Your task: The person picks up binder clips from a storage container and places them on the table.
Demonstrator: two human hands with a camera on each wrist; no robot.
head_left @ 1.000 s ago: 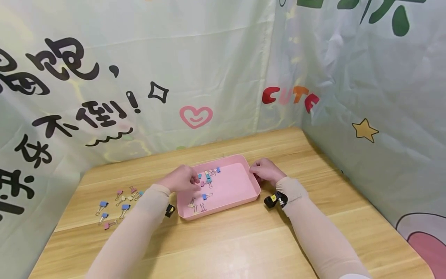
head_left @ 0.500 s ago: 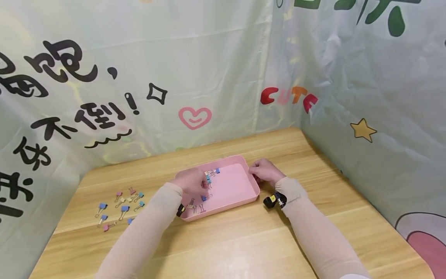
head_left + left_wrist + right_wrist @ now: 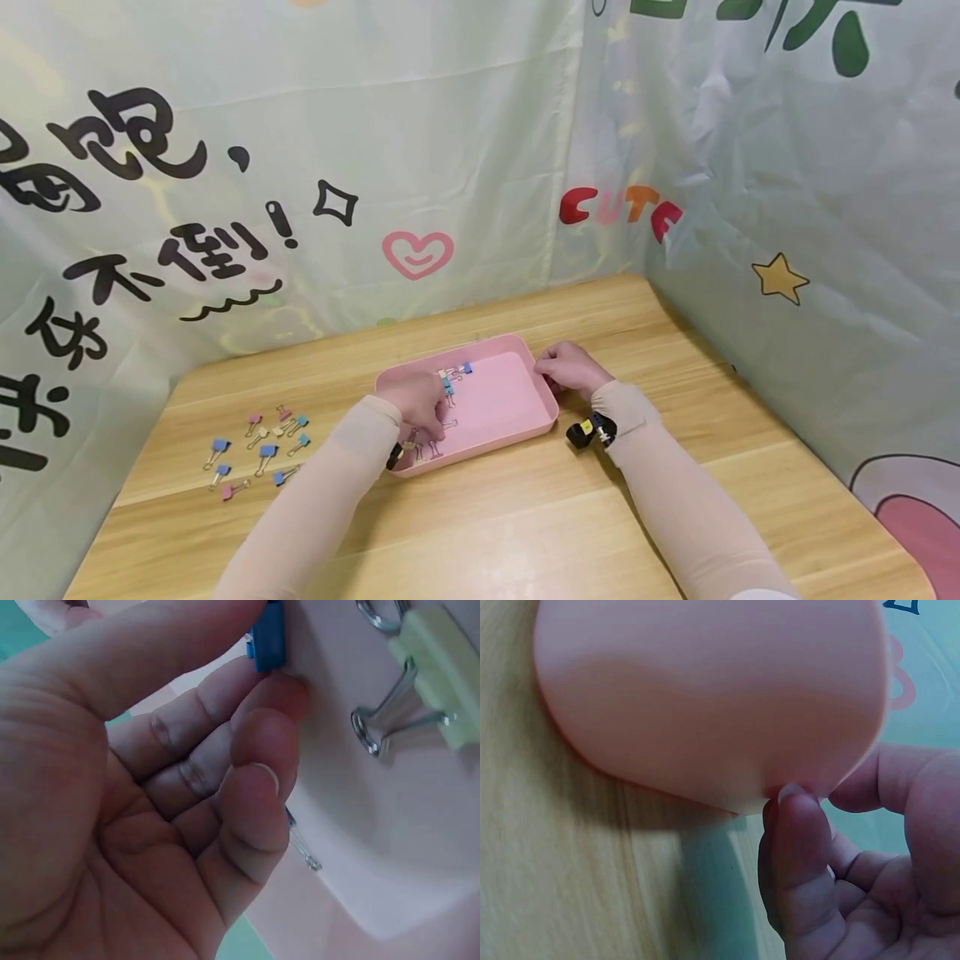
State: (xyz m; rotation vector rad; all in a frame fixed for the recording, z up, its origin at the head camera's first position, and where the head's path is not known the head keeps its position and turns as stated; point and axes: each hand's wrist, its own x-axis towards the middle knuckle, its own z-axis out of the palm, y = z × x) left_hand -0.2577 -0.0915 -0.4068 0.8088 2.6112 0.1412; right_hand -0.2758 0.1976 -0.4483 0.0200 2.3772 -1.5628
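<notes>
A pink tray point(image 3: 504, 398) lies on the table with several small binder clips in it. My left hand point(image 3: 415, 400) reaches down inside its left half. In the left wrist view, thumb and fingers pinch a blue binder clip point(image 3: 269, 639), partly hidden by the thumb. Beside it lies a pale yellow binder clip point(image 3: 444, 679) with metal handles. Clips with teal and blue bodies point(image 3: 447, 386) sit just beyond the left hand. My right hand point(image 3: 573, 367) pinches the tray's right end wall; the right wrist view shows thumb and fingertips at the tray wall point(image 3: 712, 705).
Left of the tray, several blue, pink, teal and pale yellow binder clips point(image 3: 267, 452) are scattered on the wooden table point(image 3: 480, 525). Printed cloth point(image 3: 480, 167) hangs behind the table and along its right side.
My left hand has moved right and toward the near side within the tray, onto a blue clip that lay there uncovered. The right hand stays at the tray's right end.
</notes>
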